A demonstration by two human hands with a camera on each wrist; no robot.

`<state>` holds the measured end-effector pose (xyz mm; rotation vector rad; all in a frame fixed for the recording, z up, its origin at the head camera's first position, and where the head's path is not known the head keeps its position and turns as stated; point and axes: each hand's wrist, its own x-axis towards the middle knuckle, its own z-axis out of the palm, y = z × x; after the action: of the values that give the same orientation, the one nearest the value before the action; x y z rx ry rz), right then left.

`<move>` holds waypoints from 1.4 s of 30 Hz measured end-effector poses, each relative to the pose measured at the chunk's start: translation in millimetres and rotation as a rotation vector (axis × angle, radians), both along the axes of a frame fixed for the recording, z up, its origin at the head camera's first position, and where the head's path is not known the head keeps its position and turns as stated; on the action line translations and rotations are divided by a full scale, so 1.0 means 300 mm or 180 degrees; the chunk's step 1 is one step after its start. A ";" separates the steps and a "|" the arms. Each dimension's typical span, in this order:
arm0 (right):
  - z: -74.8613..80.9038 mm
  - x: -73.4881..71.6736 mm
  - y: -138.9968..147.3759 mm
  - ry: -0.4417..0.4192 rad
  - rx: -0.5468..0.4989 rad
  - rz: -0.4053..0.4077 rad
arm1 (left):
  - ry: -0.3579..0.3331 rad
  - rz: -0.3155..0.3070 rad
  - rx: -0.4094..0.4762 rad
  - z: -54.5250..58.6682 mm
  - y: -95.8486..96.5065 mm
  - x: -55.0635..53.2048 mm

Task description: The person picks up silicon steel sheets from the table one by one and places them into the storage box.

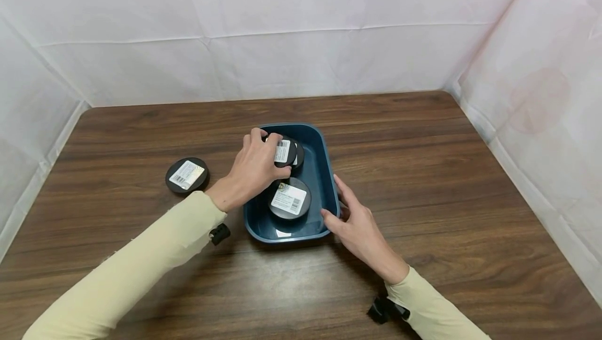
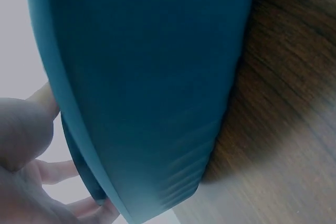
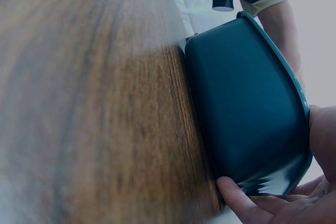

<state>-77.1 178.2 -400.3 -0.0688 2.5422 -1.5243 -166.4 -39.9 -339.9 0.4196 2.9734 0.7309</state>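
A blue plastic tray [image 1: 321, 144] with raised sides stands on the wooden table. Reaching over its left rim, my left hand [image 1: 254, 165] holds a flat, round black container [image 1: 283, 153] with a white barcode label between thumb and fingers. Another such container [image 1: 300, 156] is partly hidden just beneath it. Toward the tray's near end lies a labelled round container [image 1: 289, 199]. My right hand [image 1: 359, 227] grips the tray's right side, thumb at the rim and fingers along the outer wall; the right wrist view shows a finger low on that wall [image 3: 241, 108].
One more round black container [image 1: 187, 175] lies label up on the table, left of the tray and close to my left forearm. White sheeting [image 1: 282, 63] hangs behind the table [image 1: 423, 173] and along its sides.
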 end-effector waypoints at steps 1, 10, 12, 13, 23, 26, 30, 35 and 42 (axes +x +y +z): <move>0.000 0.000 0.000 -0.0008 0.0006 0.0004 | -0.0015 -0.0005 -0.0012 0.001 0.000 -0.002; 0.000 0.003 0.002 -0.0011 -0.0005 0.0010 | -0.0103 -0.0113 -0.0086 0.001 0.009 -0.009; 0.001 0.005 0.003 0.0006 -0.0016 0.0005 | -0.0121 -0.0128 -0.0085 -0.003 0.012 -0.009; 0.001 0.006 0.004 0.0011 -0.0019 0.0000 | -0.0122 -0.0132 -0.0089 -0.005 0.013 -0.010; 0.003 0.008 0.004 0.0031 -0.0006 -0.0009 | -0.0263 -0.0131 -0.0144 0.010 0.022 -0.031; 0.004 0.008 0.002 0.0036 -0.0009 0.0001 | -0.0288 -0.0135 -0.0162 0.016 0.021 -0.034; 0.006 0.008 0.000 0.0047 -0.0021 0.0006 | -0.0314 -0.0159 -0.0166 0.016 0.023 -0.036; 0.007 0.008 0.001 0.0049 -0.0036 0.0010 | -0.0345 -0.0190 -0.0154 0.016 0.028 -0.038; 0.006 0.009 0.006 0.0045 -0.0039 0.0001 | -0.0410 -0.0225 -0.0171 0.013 0.040 -0.050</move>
<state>-74.4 180.1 -398.5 -0.0817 2.5436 -1.5447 -181.5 -27.8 -336.0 0.4538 2.8354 0.6437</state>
